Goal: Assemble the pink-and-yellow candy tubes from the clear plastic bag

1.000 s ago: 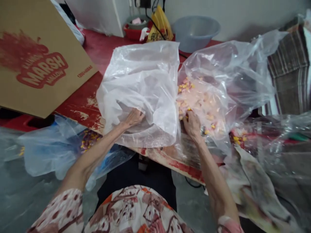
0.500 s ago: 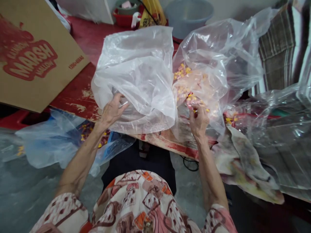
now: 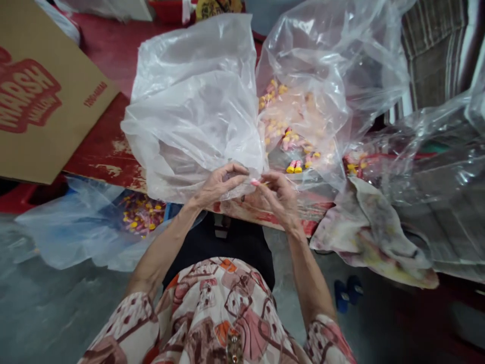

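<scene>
My left hand (image 3: 223,184) is closed in a pinch at the near right edge of a large cloudy plastic bag (image 3: 193,111). A glint of clear plastic (image 3: 228,176) shows between its fingers. Close beside it, fingertips almost meeting, my right hand (image 3: 281,197) pinches a small pink piece (image 3: 254,182) with a bit of yellow, partly hidden by the fingers. To the right lies a clear bag (image 3: 314,76) with many pink-and-yellow pieces (image 3: 290,139) in and under its film. Two such pieces (image 3: 294,167) lie side by side at its open front.
A worn red table (image 3: 102,151) carries the bags. A cardboard marshmallow box (image 3: 49,116) leans at the left. Below the edge, a plastic-lined blue bin (image 3: 142,215) holds more pieces. A stained cloth (image 3: 375,232) hangs at the right; blue slippers (image 3: 348,293) are on the floor.
My right hand has come left from the pieces, holding a small pink one. My left hand has moved right, out of the cloudy bag's middle, to meet it. The view has shifted slightly.
</scene>
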{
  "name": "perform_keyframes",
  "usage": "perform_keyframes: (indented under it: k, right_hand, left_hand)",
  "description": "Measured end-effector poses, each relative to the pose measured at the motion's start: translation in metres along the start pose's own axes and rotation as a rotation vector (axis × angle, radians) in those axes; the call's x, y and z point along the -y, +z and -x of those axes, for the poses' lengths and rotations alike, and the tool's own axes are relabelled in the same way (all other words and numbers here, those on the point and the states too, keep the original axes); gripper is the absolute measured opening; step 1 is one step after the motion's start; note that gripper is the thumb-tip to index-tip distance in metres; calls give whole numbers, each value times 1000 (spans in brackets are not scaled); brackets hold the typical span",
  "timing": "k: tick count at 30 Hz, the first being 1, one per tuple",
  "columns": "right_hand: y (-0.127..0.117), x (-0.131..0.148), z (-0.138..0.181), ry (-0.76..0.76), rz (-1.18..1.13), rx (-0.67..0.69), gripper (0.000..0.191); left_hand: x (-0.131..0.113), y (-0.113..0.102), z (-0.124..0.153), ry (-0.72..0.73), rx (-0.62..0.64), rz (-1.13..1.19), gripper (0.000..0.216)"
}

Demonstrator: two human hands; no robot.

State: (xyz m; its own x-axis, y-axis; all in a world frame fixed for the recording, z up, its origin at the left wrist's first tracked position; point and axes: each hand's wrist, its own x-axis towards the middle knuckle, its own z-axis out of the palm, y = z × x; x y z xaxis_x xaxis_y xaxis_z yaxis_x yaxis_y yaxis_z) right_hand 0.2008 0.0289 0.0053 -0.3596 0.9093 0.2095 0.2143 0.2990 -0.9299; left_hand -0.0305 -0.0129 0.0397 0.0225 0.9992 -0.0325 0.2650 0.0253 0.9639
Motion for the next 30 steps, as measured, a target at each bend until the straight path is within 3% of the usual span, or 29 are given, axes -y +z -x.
perform_keyframes:
  k: [3, 6, 10, 13, 16, 19, 23, 27, 30]
  right_hand:
    - [20, 7, 21, 29, -45, 67, 34]
    - [26, -4, 37, -62, 85, 16, 38]
    - [-4, -31, 32, -90, 384, -249, 40]
    - [-31, -53, 2, 44, 550, -392, 40]
    - [-39, -72, -32, 163, 719, -286, 37]
    - [-34, -80, -50, 175, 835, -169, 40]
    - [-31, -78, -41, 137, 849, -196, 41]
    - [-36, -79, -22, 31, 770, -285, 35]
    - [-39, -77, -14, 48, 750, -280, 30]
  left_hand:
    - [0, 11, 6, 48, 81, -118, 34]
    - [7, 28, 13, 127, 110, -392, 16]
    - [19, 52, 10, 133, 249, -709, 16]
    - [23, 51, 0, 169, 316, -681, 12]
    - [24, 41, -6, 186, 236, -568, 8]
    - [19, 43, -1, 159, 158, -625, 7]
    - [3, 63, 11, 130, 347, -893, 24]
    - [-3, 77, 23, 176, 210, -967, 29]
    - [7, 73, 36, 189, 180, -868, 20]
